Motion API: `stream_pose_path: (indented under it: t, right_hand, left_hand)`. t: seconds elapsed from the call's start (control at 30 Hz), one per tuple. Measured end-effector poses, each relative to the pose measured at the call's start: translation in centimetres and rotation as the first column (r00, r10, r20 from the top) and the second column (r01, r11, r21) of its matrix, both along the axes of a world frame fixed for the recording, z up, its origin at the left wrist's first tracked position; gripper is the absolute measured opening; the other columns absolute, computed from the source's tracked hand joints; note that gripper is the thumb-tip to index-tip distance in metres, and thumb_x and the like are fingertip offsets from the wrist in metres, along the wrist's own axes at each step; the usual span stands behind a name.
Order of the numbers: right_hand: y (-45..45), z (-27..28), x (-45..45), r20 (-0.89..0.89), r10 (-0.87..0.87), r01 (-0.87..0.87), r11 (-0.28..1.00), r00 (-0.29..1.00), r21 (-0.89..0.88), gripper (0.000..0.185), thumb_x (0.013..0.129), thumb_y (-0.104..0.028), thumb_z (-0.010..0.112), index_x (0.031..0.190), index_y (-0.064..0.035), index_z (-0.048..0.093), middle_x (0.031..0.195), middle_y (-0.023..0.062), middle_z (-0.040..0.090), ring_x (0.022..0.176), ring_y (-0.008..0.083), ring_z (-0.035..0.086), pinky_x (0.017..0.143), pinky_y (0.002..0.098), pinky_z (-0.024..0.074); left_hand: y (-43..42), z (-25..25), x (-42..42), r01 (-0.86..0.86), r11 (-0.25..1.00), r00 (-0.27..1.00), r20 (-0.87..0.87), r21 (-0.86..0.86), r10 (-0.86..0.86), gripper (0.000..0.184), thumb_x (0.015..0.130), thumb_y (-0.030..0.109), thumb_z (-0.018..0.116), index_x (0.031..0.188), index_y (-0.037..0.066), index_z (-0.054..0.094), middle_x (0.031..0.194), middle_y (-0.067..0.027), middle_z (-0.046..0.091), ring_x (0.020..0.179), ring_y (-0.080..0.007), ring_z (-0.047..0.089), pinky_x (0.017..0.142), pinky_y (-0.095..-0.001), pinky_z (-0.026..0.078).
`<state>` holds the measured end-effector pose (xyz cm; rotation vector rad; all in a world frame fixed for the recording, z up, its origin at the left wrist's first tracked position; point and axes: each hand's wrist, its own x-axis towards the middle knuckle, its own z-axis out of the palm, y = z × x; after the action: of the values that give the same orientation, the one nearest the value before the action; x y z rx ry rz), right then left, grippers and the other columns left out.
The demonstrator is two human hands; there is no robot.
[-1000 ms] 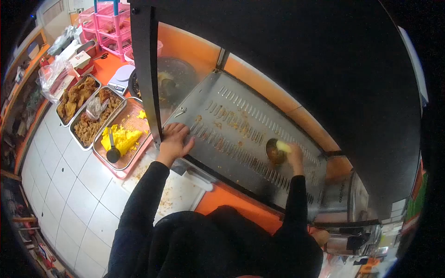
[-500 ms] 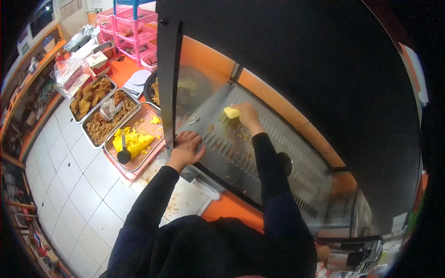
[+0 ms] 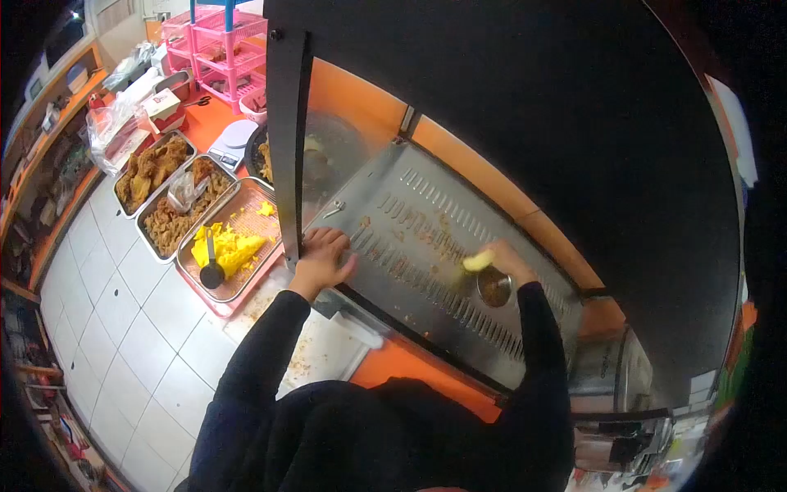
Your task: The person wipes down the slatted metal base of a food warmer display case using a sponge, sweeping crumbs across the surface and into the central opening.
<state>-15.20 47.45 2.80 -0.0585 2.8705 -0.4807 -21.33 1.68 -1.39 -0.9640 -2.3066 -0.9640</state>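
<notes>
My right hand (image 3: 510, 261) is closed on a pale yellow item (image 3: 478, 261), perhaps a sponge or cloth, over the slotted metal plate (image 3: 385, 254) inside a black-framed case. Just below it, a round metal bowl (image 3: 494, 289) with brown crumbs inside sits on the plate. Brown crumbs (image 3: 434, 234) lie scattered over the slots. My left hand (image 3: 321, 261) rests with fingers spread on the case's front edge, by the black upright post (image 3: 288, 164).
At the left stand a tray of yellow food (image 3: 184, 261) with a black scoop (image 3: 212, 275), two trays of brown fried food (image 3: 147, 234) (image 3: 120, 201), a scale (image 3: 239, 134) and a pink rack (image 3: 232, 57). The case's black lid (image 3: 508, 98) hangs overhead.
My right hand has moved from the plate's far left part back toward the bowl at the right, still with the yellow item. My left hand has stayed at the case's edge.
</notes>
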Motion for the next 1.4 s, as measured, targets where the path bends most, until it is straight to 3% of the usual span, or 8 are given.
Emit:
stream_pose_path:
  t: [0.17,0.23,0.37,0.6,0.7,0.9,1.2,1.4]
  right_hand:
    - [-2.8,2.1,1.8,-0.183,-0.087,0.095,0.995,0.979,0.033,0.028,0.074,-0.017,0.07,0.099,-0.0055,0.067,0.092,0.0167,0.068,0.086,0.0299,0.066,0.076,0.0373,0.0499]
    - [-10.8,5.6,1.9,-0.102,-0.152,0.114,0.944,0.983,-0.311,0.045,0.075,-0.024,0.072,0.112,-0.0022,0.061,0.1,0.0191,0.066,0.094,0.0321,0.064,0.081,0.0389,0.0493]
    - [-17.2,-0.4,0.4,-0.205,-0.148,0.095,0.964,0.968,-0.249,0.063,0.075,-0.027,0.075,0.126,-0.0014,0.049,0.112,0.023,0.061,0.105,0.0373,0.058,0.089,0.0415,0.0458]
    - [-9.9,-1.8,4.4,-0.383,-0.787,0.807,0.57,0.484,-0.152,0.05,0.078,-0.017,0.067,0.124,-0.0052,0.051,0.111,0.0206,0.062,0.099,0.0377,0.061,0.086,0.0444,0.0474]
    - [-10.4,-0.3,6.4,-0.419,-0.825,0.83,0.503,0.378,-0.241,0.053,0.079,-0.016,0.065,0.128,-0.0038,0.047,0.112,0.021,0.062,0.098,0.0383,0.061,0.087,0.0448,0.0474]
    - [-22.9,0.6,6.4,-0.116,-0.23,0.17,0.908,0.966,-0.384,0.072,0.08,-0.034,0.071,0.134,0.0021,0.042,0.13,0.0227,0.051,0.122,0.0335,0.049,0.102,0.0398,0.0366]
    - [-13.4,2.5,11.9,-0.321,-0.552,0.529,0.832,0.77,-0.164,0.063,0.078,-0.023,0.072,0.132,-0.0026,0.046,0.118,0.0206,0.06,0.109,0.0301,0.06,0.089,0.0389,0.0464]
    - [-16.9,-1.0,13.5,-0.12,-0.209,0.169,0.945,0.971,-0.279,0.061,0.077,-0.027,0.073,0.129,-0.0023,0.051,0.118,0.0226,0.059,0.113,0.0304,0.057,0.093,0.037,0.0441]
  left_hand:
    - [0.0,-0.1,0.0,-0.016,1.0,1.0,-0.006,0.009,0.016,0.023,0.073,0.031,0.062,0.078,0.01,0.058,0.085,-0.007,0.057,0.09,-0.0272,0.055,0.083,-0.0395,0.038]
    - [0.0,-0.2,0.0,-0.022,1.0,1.0,-0.011,0.011,0.022,0.023,0.073,0.032,0.062,0.079,0.01,0.058,0.085,-0.0068,0.057,0.09,-0.027,0.055,0.083,-0.0396,0.038]
    - [0.1,-1.0,-0.4,0.004,1.0,1.0,0.01,0.006,-0.004,0.022,0.074,0.032,0.062,0.08,0.01,0.057,0.084,-0.0064,0.056,0.088,-0.0269,0.054,0.082,-0.0399,0.037]
    - [0.0,-0.7,-0.3,0.012,1.0,1.0,-0.008,0.017,-0.012,0.023,0.074,0.031,0.061,0.078,0.01,0.056,0.082,-0.0068,0.055,0.086,-0.028,0.053,0.08,-0.0398,0.037]
    - [0.0,-0.4,-0.2,0.003,1.0,1.0,-0.012,0.0,-0.003,0.023,0.074,0.032,0.061,0.08,0.009,0.056,0.083,-0.0071,0.055,0.088,-0.0283,0.053,0.08,-0.0399,0.037]
    - [0.1,-0.7,0.2,-0.023,0.999,1.0,-0.018,0.047,0.024,0.035,0.075,0.034,0.061,0.098,0.008,0.058,0.1,-0.0097,0.055,0.101,-0.0302,0.052,0.085,-0.0417,0.038]
    - [0.0,-0.3,0.1,0.01,0.999,0.999,0.034,0.034,-0.011,0.043,0.076,0.036,0.062,0.106,0.007,0.056,0.108,-0.0108,0.055,0.105,-0.0324,0.05,0.088,-0.0429,0.038]
    - [0.1,-0.4,-0.1,0.025,1.0,0.999,0.03,0.018,-0.025,0.042,0.075,0.036,0.062,0.105,0.007,0.056,0.106,-0.0109,0.056,0.103,-0.0322,0.051,0.087,-0.0425,0.038]
